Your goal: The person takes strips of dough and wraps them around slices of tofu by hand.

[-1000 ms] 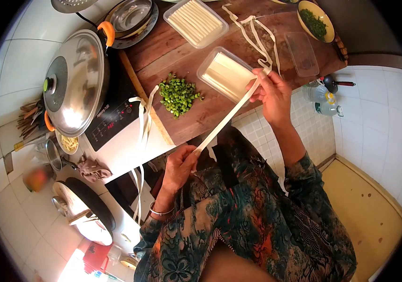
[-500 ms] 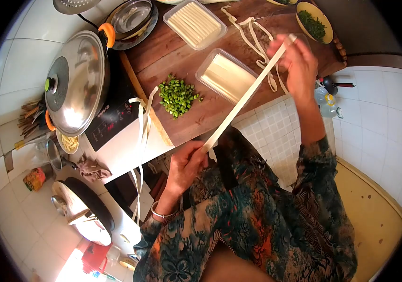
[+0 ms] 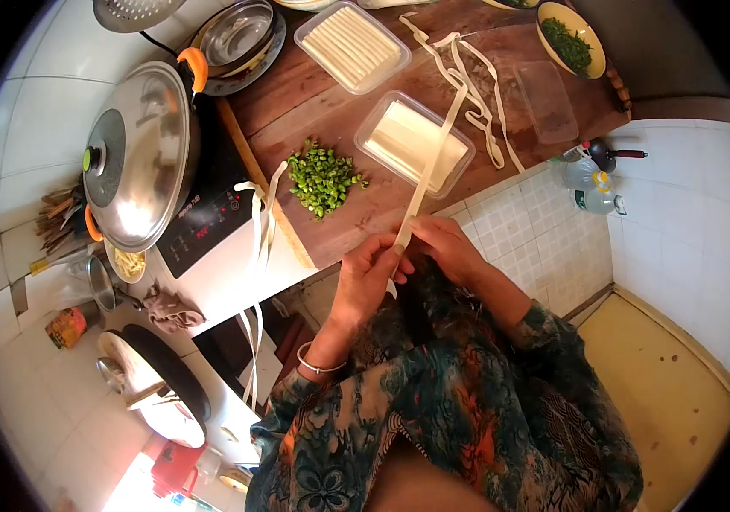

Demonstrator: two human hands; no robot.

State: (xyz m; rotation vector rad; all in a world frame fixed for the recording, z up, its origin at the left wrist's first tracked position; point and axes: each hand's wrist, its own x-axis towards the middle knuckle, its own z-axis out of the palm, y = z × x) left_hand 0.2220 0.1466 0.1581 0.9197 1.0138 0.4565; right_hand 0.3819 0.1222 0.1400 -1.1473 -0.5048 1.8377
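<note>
A long, flat noodle strip of pale dough [image 3: 434, 162] runs from my hands up over the board. My left hand [image 3: 363, 277] is closed on its lower part, thumb and fingers pinching it. Beside it, my right hand [image 3: 450, 249] pinches the same strip slightly higher, nearly touching the left. Under the strip stands a clear plastic box [image 3: 467, 162] holding flat dough slabs [image 3: 403, 136]. Stretched noodle strips [image 3: 486, 128] lie in loose curves on the wooden board [image 3: 339, 243]. More strips [image 3: 260, 224] hang over the counter edge at left.
Chopped green pieces [image 3: 322, 179] are heaped on the board. Behind them is a box of dough sticks [image 3: 352, 47]. A lidded wok [image 3: 139, 149] covers part of the induction cooker [image 3: 203, 226]. At far right sit a bowl of chopped greens [image 3: 566, 47] and a clear lid [image 3: 547, 102].
My right hand has come down and left from the far right, close to my left hand. The strip's upper part now rests across the box, and the clear lid is uncovered.
</note>
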